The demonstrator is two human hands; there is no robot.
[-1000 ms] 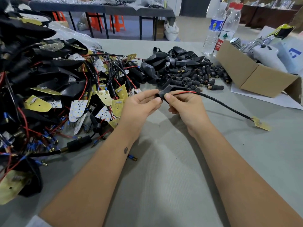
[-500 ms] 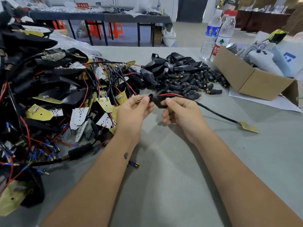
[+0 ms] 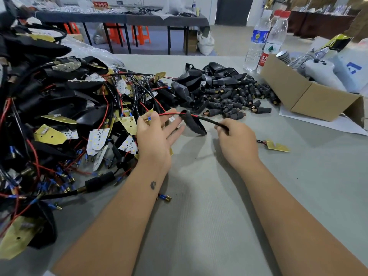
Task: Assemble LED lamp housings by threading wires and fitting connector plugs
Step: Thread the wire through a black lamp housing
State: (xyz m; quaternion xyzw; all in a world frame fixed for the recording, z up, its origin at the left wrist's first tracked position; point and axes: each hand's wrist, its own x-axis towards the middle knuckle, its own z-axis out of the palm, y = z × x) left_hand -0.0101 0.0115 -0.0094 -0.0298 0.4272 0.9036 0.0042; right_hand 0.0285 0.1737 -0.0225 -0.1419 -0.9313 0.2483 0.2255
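A black lamp housing (image 3: 194, 123) hangs on a wire between my hands above the grey table (image 3: 199, 216). A thin red wire (image 3: 171, 114) comes out of its left end. My left hand (image 3: 157, 134) pinches that wire's blue and brass terminal between thumb and forefinger, the other fingers spread. My right hand (image 3: 237, 140) grips the black sheathed cable (image 3: 214, 122) on the housing's right side. The cable ends in a small yellow LED board (image 3: 277, 146) lying on the table at the right.
A big heap of wired housings and LED boards (image 3: 59, 116) fills the left. Loose black housings and connector plugs (image 3: 225, 92) lie behind my hands. A cardboard box (image 3: 310, 96) and two water bottles (image 3: 264, 38) stand at the right. A loose terminal (image 3: 164, 197) lies by my left forearm.
My left hand has pulled the red wire end out to the left through the housing. My right hand has slid right along the black cable, and the LED board has moved closer.
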